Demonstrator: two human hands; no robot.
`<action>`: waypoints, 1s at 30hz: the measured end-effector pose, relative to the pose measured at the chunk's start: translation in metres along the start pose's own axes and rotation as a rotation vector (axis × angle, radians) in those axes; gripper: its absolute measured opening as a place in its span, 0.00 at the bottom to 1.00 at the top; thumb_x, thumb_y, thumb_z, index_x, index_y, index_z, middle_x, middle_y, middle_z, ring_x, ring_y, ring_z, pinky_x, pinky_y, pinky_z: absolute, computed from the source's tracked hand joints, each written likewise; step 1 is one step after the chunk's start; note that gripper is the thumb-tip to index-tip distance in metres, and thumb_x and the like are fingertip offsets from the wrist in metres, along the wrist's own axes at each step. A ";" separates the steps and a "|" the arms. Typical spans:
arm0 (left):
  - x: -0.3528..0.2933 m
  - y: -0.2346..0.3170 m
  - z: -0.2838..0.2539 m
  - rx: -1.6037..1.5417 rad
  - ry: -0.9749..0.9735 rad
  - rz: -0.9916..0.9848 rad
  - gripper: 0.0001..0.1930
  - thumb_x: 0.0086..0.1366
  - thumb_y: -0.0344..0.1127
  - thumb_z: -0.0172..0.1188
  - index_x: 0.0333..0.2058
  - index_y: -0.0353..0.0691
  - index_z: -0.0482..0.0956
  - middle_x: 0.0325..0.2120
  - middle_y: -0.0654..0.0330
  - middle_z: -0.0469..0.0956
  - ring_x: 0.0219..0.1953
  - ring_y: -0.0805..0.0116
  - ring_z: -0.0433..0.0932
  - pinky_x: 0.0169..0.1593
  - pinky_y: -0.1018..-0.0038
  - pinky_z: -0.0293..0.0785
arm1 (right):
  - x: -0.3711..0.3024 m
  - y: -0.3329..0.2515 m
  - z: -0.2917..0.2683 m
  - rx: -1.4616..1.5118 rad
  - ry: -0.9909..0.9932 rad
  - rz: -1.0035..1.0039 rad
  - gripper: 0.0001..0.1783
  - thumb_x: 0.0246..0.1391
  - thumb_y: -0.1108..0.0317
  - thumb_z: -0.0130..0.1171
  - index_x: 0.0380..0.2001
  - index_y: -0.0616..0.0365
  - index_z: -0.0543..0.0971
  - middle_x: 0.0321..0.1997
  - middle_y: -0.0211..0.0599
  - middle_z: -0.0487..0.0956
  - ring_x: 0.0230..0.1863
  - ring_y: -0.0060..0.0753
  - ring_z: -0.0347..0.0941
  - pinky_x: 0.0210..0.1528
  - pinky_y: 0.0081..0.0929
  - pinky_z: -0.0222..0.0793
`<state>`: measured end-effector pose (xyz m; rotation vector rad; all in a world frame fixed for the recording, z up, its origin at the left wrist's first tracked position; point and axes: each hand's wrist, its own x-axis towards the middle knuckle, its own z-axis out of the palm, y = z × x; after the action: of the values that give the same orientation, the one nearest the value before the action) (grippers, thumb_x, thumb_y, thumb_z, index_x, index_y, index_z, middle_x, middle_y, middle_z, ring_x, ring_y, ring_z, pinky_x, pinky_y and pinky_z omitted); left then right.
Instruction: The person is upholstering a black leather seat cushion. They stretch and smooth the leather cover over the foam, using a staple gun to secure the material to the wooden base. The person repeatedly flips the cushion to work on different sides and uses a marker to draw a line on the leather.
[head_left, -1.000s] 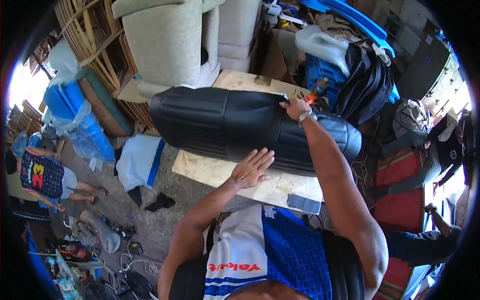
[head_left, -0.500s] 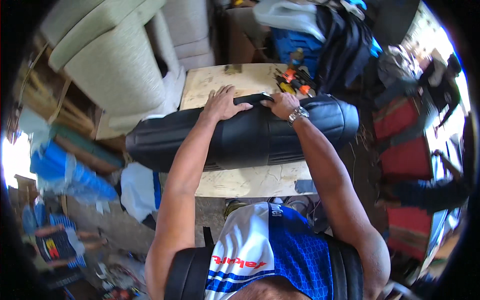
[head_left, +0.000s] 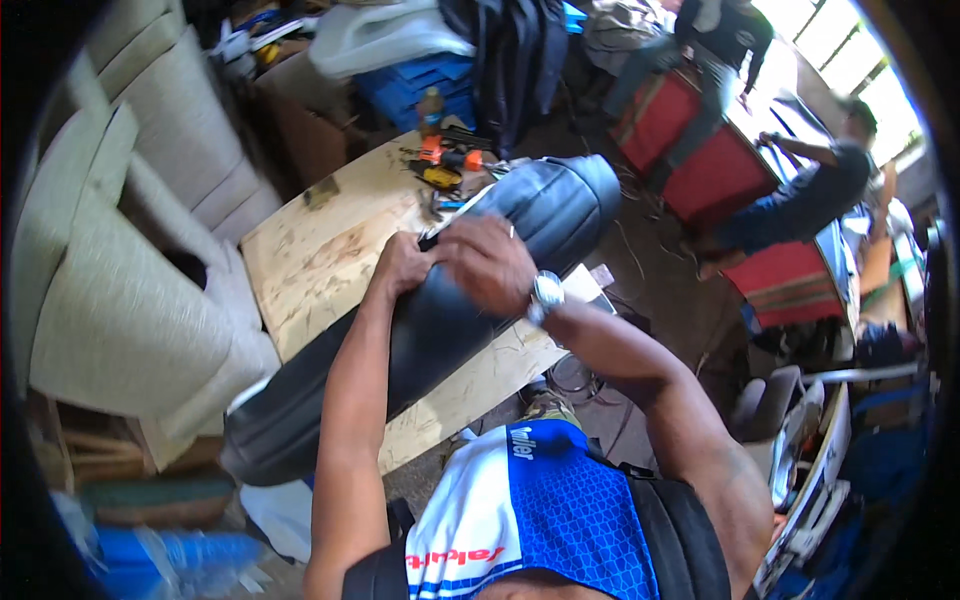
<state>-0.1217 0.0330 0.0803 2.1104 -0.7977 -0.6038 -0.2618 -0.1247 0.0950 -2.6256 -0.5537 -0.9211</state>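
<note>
A long, padded black cushion point(head_left: 390, 345) in leather-like cover, with stitched seams, lies slantwise across a pale wooden table point(head_left: 310, 265). My left hand point(head_left: 403, 264) is closed on the cover's far edge near the middle, its fingers pinching the dark material. Just to its right, my right hand point(head_left: 490, 262), with a silver watch on the wrist, hovers over the cushion close to the left fingers. Motion smears its fingers, so whether they hold anything is hidden.
Orange-and-black tools point(head_left: 448, 154), a yellow-and-black tool point(head_left: 437, 176) and a bottle point(head_left: 430, 110) stand beyond the cushion. Pale upholstered furniture point(head_left: 150, 300) crowds the left. Two people sit at the right by a red-sided bench point(head_left: 670, 130). Cables lie on the floor.
The view has swung right, so table and cushion now slant. My left hand has gone from lying spread on the cushion to pinching its edge. My right hand has left the edge and is moving.
</note>
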 end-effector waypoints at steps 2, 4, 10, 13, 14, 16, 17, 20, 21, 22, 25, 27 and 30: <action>0.008 -0.010 0.008 0.007 0.005 -0.045 0.25 0.58 0.54 0.70 0.37 0.33 0.85 0.25 0.47 0.83 0.25 0.62 0.80 0.36 0.64 0.75 | -0.042 -0.033 -0.012 0.065 -0.177 -0.058 0.27 0.56 0.53 0.62 0.57 0.48 0.75 0.68 0.37 0.69 0.71 0.39 0.62 0.71 0.58 0.49; 0.005 -0.006 0.013 0.002 -0.003 -0.064 0.26 0.58 0.55 0.69 0.36 0.32 0.85 0.24 0.46 0.83 0.26 0.60 0.82 0.35 0.63 0.75 | -0.078 -0.029 -0.014 0.119 -0.418 0.109 0.32 0.61 0.51 0.58 0.67 0.45 0.66 0.75 0.32 0.61 0.77 0.36 0.51 0.77 0.57 0.33; -0.007 0.024 -0.003 -0.156 -0.005 -0.058 0.14 0.65 0.39 0.67 0.37 0.30 0.84 0.25 0.65 0.81 0.27 0.76 0.75 0.35 0.74 0.73 | -0.085 0.057 -0.021 -0.113 -0.334 0.411 0.31 0.67 0.50 0.43 0.70 0.44 0.62 0.77 0.30 0.58 0.77 0.35 0.52 0.76 0.52 0.37; -0.002 0.016 0.000 -0.201 0.033 -0.036 0.17 0.65 0.41 0.67 0.34 0.28 0.83 0.24 0.61 0.81 0.26 0.76 0.76 0.34 0.74 0.74 | -0.085 0.096 -0.035 -0.123 -0.318 0.495 0.29 0.68 0.54 0.38 0.70 0.43 0.62 0.77 0.28 0.58 0.77 0.31 0.50 0.78 0.49 0.33; 0.000 0.013 0.002 -0.243 0.050 -0.015 0.18 0.65 0.42 0.67 0.33 0.27 0.82 0.23 0.58 0.81 0.26 0.76 0.76 0.34 0.75 0.74 | -0.081 0.110 -0.039 -0.156 -0.314 0.510 0.29 0.67 0.55 0.38 0.70 0.43 0.61 0.77 0.27 0.57 0.78 0.31 0.49 0.78 0.49 0.31; 0.002 0.019 -0.008 -0.193 0.012 -0.138 0.17 0.65 0.41 0.67 0.33 0.28 0.82 0.25 0.59 0.81 0.27 0.76 0.76 0.34 0.75 0.74 | -0.078 0.128 -0.041 -0.232 -0.337 0.506 0.29 0.67 0.55 0.36 0.71 0.41 0.61 0.77 0.24 0.57 0.78 0.29 0.48 0.78 0.49 0.26; 0.003 0.021 -0.012 -0.169 -0.007 -0.197 0.16 0.65 0.40 0.67 0.33 0.28 0.82 0.26 0.60 0.82 0.27 0.76 0.76 0.34 0.75 0.75 | -0.076 0.137 -0.041 -0.219 -0.332 0.514 0.29 0.67 0.56 0.36 0.71 0.41 0.61 0.77 0.23 0.56 0.78 0.27 0.48 0.78 0.50 0.25; 0.010 -0.003 -0.008 -0.106 0.102 -0.017 0.15 0.65 0.39 0.66 0.30 0.29 0.82 0.25 0.65 0.80 0.26 0.77 0.74 0.33 0.75 0.73 | -0.075 0.165 -0.047 -0.241 -0.337 0.557 0.29 0.67 0.55 0.36 0.71 0.39 0.62 0.77 0.23 0.57 0.78 0.25 0.48 0.77 0.53 0.23; 0.009 -0.002 -0.004 -0.115 0.110 -0.032 0.14 0.65 0.38 0.66 0.30 0.30 0.82 0.24 0.66 0.80 0.25 0.78 0.74 0.32 0.75 0.73 | -0.075 0.169 -0.047 -0.238 -0.334 0.543 0.29 0.67 0.55 0.35 0.71 0.39 0.62 0.77 0.22 0.57 0.78 0.25 0.48 0.78 0.54 0.23; 0.009 0.012 -0.010 -0.165 0.062 -0.141 0.15 0.65 0.39 0.66 0.28 0.30 0.82 0.21 0.67 0.78 0.24 0.78 0.72 0.31 0.75 0.71 | -0.073 0.173 -0.045 -0.235 -0.330 0.529 0.29 0.68 0.55 0.35 0.70 0.40 0.62 0.77 0.21 0.57 0.78 0.24 0.48 0.78 0.54 0.22; 0.019 0.014 -0.015 -0.132 0.032 -0.181 0.15 0.65 0.40 0.67 0.27 0.31 0.81 0.21 0.68 0.77 0.24 0.79 0.71 0.30 0.75 0.69 | -0.068 0.190 -0.040 -0.200 -0.269 0.509 0.27 0.68 0.55 0.36 0.68 0.41 0.65 0.74 0.25 0.63 0.76 0.27 0.53 0.77 0.57 0.27; 0.019 0.013 -0.015 -0.148 0.050 -0.147 0.15 0.65 0.40 0.67 0.29 0.31 0.82 0.22 0.67 0.79 0.24 0.78 0.72 0.30 0.75 0.70 | -0.060 0.210 -0.044 -0.170 -0.241 0.514 0.26 0.67 0.55 0.37 0.66 0.42 0.68 0.72 0.27 0.66 0.75 0.28 0.56 0.76 0.59 0.29; 0.012 0.002 -0.007 -0.195 0.055 -0.119 0.15 0.65 0.40 0.67 0.31 0.30 0.83 0.23 0.66 0.81 0.25 0.76 0.74 0.31 0.73 0.72 | -0.051 0.262 -0.065 -0.218 -0.358 0.751 0.27 0.67 0.52 0.33 0.58 0.47 0.77 0.65 0.33 0.74 0.71 0.32 0.62 0.75 0.59 0.37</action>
<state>-0.1098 0.0270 0.0840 1.9955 -0.5624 -0.6564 -0.2144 -0.3938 0.0706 -2.8375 0.4813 -0.2862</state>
